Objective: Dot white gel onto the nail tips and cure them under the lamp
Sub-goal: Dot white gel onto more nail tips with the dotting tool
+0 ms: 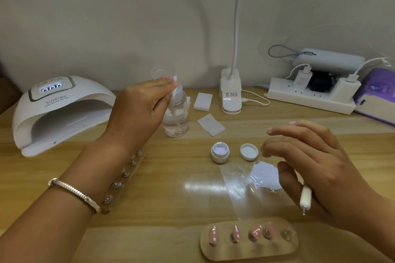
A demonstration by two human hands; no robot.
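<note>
Nail tips (235, 233), four; holder strips (248, 251), two.

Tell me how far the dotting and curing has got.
Done: white dots show on the pink nail tips on the near strip. In hand: the right hand holds the dotting tool; the left hand presses the pump bottle. Left: the curing lamp shows nothing inside, so curing looks undone.

Left hand (141, 104) reaches forward, fingers straight and together. Right hand (316, 162) hovers, fingers spread, thumb pinning a tool (304, 197).
</note>
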